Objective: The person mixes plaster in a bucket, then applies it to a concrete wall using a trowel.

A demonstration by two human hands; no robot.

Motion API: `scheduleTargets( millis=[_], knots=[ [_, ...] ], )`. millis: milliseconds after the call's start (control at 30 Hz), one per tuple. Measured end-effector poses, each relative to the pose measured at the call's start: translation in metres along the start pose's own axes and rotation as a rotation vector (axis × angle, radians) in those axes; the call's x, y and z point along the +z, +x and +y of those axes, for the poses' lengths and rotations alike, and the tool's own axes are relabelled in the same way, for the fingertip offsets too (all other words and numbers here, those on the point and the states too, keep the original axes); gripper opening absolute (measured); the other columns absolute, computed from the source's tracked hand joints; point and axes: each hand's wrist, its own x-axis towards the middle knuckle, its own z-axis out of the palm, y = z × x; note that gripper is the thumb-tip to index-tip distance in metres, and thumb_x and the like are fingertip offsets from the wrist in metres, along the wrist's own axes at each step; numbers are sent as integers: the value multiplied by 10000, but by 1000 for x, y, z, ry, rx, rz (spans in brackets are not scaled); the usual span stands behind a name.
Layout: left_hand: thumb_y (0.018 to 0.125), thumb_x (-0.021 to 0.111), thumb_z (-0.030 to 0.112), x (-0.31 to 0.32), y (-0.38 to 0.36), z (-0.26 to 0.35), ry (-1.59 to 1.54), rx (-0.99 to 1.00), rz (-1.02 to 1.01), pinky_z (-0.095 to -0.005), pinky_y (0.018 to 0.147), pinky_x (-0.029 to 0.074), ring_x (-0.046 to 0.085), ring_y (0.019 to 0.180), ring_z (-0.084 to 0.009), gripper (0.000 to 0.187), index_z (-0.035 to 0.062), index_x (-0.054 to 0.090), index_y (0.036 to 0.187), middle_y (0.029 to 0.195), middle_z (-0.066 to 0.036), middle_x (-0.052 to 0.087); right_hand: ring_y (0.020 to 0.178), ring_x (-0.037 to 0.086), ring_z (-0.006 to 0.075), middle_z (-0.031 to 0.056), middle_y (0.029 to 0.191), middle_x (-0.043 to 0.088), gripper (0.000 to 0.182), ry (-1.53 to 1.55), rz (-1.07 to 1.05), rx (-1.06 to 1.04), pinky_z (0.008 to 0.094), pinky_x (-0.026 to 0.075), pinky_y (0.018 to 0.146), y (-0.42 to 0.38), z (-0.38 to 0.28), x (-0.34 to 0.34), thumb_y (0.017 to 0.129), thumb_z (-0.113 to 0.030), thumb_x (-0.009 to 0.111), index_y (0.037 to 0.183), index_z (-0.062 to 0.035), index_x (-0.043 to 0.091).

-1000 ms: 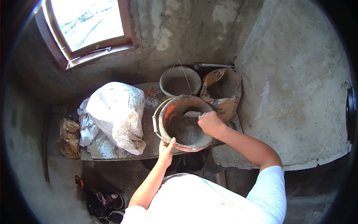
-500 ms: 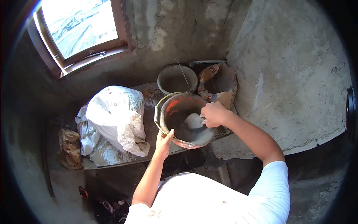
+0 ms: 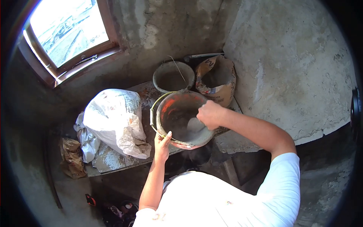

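Note:
A worn bucket (image 3: 177,143), dark with orange patches, tilts toward me at the front edge of a ledge. Its yellow-green carrying handle (image 3: 152,118) hangs over the left side. My left hand (image 3: 162,146) grips the near-left rim, the thumb on top by the handle. Over the right side of the bucket, my right hand (image 3: 211,115) is closed around what looks like a trowel (image 3: 194,125). Only its greyish blade shows, low inside the bucket; the fist hides its grip. Grey material lies in the bucket, partly in shadow.
Behind stand a second bucket (image 3: 166,87) with a thin wire and an open paper sack (image 3: 225,90). A white sack (image 3: 111,117) and crumpled brown paper (image 3: 72,159) lie on the left. A sloping concrete slab (image 3: 287,83) rises at right; a window (image 3: 68,30) is upper left.
My right hand has moved left and slightly forward over the bucket. The blade, earlier covered with pale material, now looks greyer and sits lower. My left hand keeps its hold; the view has shifted slightly.

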Motion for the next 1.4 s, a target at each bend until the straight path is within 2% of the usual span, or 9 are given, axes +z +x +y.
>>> scheduleTargets(
  millis=[333,567,633,733,867,1000,1033,1167,1400],
  knots=[
    [955,751,113,24,-9,11,53,6,68,-241,752,423,534,825,-37,265,97,588,1164,921,69,557,887,768,252,89,891,775,141,-231,154,8,391,583,737,32,1,12,792,-184,732,893,-110,799],
    [964,738,110,17,-7,9,26,-8,51,-248,752,427,541,835,-41,256,102,586,1170,940,60,577,955,765,272,126,989,786,226,-127,-128,-16,404,595,787,22,-17,-36,771,-193,733,955,-85,808],
    [988,685,77,2,-5,-2,3,-2,25,-315,928,538,671,1074,-129,383,75,554,1348,1203,-24,680,961,759,311,145,970,784,262,79,-132,-7,434,597,815,26,-11,-37,765,-197,703,965,-59,803],
    [992,678,74,-4,-4,-2,7,-6,25,-319,924,542,672,1073,-136,388,67,546,1357,1204,-29,673,969,754,332,160,974,782,278,385,62,5,457,595,828,35,-2,-10,762,-203,690,968,-51,800],
    [1004,663,82,2,-5,6,25,-7,11,-318,912,550,674,1054,-129,368,73,539,1351,1164,-18,671,970,758,316,156,988,781,277,194,142,199,450,597,835,39,-2,-3,763,-256,752,948,-54,795],
    [1000,678,92,14,-10,11,348,188,155,-384,1127,429,484,1402,-228,702,6,316,1596,1549,-150,452,967,760,307,149,993,780,259,105,160,232,441,600,835,26,6,5,757,-238,769,951,-69,796],
    [991,689,85,4,-12,7,523,188,242,-406,1216,313,309,1528,-269,848,9,168,1656,1674,-178,267,955,757,324,160,959,774,249,125,193,209,456,595,826,22,5,16,767,-242,765,933,-58,793],
    [994,680,139,32,-29,37,588,395,350,-436,1263,223,275,1557,-319,780,-13,247,1625,1663,-230,297,972,747,340,173,956,764,245,222,142,259,475,586,830,8,12,30,791,-261,762,940,-70,792],
    [1050,599,228,17,-5,22,375,139,399,-417,1250,239,286,1547,-312,729,33,225,1644,1669,-206,280,967,748,322,150,951,764,214,224,88,242,448,568,826,14,15,37,802,-226,751,941,-70,791]
  ],
)
